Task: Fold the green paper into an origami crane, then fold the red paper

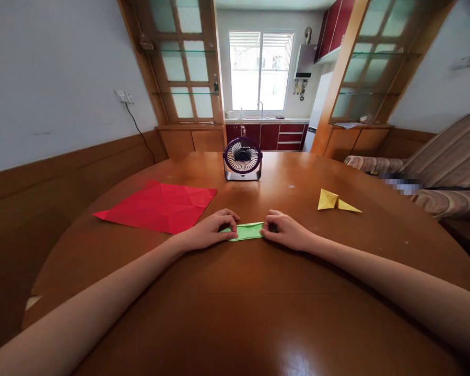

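A narrow folded strip of green paper (249,231) lies on the wooden table between my hands. My left hand (211,230) grips its left end, with the thumb along the near side and the fingers curled over. At the right end, my right hand (285,231) pinches the paper between thumb and fingers. A raised fold shows along the strip's far edge. Both tips of the strip are hidden by my fingers. To the left lies a creased sheet of red paper (160,206), opened out flat. A folded yellow paper piece (329,199) with a pointed tail rests to the right.
A small purple fan (243,156) stands at the table's far side, beyond my hands. The round brown table (235,313) has a curved edge on both sides. A striped armchair (450,156) stands off to the right.
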`<state>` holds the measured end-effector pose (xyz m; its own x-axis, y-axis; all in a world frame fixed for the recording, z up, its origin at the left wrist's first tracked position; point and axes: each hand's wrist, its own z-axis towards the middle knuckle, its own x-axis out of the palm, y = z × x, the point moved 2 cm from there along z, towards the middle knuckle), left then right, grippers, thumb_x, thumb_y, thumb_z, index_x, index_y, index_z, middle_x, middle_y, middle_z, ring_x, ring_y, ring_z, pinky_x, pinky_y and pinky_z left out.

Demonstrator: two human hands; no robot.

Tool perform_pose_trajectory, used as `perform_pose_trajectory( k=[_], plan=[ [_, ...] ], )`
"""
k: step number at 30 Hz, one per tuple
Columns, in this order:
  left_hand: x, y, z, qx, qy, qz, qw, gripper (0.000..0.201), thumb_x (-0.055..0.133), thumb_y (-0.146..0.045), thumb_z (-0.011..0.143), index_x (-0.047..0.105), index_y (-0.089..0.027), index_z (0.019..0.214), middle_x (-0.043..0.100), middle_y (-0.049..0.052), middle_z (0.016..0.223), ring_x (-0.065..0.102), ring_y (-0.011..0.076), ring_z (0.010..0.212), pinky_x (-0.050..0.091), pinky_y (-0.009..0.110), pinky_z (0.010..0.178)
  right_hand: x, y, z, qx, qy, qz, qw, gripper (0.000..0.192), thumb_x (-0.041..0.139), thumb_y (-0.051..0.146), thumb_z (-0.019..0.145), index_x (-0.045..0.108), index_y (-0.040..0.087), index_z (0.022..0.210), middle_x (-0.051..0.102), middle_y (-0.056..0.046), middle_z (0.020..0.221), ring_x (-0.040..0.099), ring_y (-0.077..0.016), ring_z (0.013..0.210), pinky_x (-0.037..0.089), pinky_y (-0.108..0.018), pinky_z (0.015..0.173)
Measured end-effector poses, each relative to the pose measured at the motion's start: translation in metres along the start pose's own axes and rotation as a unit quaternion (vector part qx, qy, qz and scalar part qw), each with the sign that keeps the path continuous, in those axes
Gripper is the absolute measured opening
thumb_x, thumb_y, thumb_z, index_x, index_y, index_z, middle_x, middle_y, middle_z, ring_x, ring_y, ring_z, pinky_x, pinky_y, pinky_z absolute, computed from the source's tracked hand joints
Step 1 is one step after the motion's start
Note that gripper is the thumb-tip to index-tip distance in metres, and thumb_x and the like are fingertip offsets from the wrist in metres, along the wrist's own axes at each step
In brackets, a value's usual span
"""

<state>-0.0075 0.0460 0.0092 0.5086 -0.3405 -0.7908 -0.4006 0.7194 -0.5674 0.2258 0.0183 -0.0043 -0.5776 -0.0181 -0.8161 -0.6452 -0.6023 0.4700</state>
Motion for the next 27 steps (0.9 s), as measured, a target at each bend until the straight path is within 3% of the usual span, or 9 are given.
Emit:
perform_pose_trajectory(
  k=[9,17,27],
  plan=[
    [0.008,0.004,0.003,-0.018,-0.043,0.011,0.999,0.019,0.060,-0.035,0.086,0.061,-0.018,0.078,0.058,0.008,0.110,0.058,0.0207,0.107,0.047,0.040,0.096,0.000,-0.001,0.001,0.000,0.003,0.002,1.000,0.019,0.057,0.024,0.086,0.053,0.017,0.069,0.052,-0.002,0.078,0.050,-0.0146,0.074,0.040,-0.026,0.069],
    [0.004,0.007,0.002,-0.027,-0.012,-0.027,0.999,0.018,0.065,-0.036,0.083,0.063,-0.018,0.081,0.056,0.008,0.116,0.056,0.0215,0.114,0.042,0.041,0.102,-0.001,-0.002,0.000,0.000,0.005,0.006,1.000,0.022,0.056,0.027,0.089,0.052,0.017,0.070,0.052,-0.002,0.079,0.049,-0.0153,0.076,0.040,-0.027,0.070],
    [-0.010,0.013,0.001,-0.032,0.073,-0.078,0.994,0.022,0.067,-0.041,0.082,0.065,-0.019,0.087,0.053,0.008,0.128,0.046,0.0229,0.128,0.035,0.038,0.109,-0.001,-0.002,-0.001,0.010,0.015,0.012,1.000,0.020,0.056,0.026,0.088,0.052,0.017,0.071,0.052,-0.003,0.080,0.050,-0.0157,0.078,0.039,-0.027,0.071]
  ],
)
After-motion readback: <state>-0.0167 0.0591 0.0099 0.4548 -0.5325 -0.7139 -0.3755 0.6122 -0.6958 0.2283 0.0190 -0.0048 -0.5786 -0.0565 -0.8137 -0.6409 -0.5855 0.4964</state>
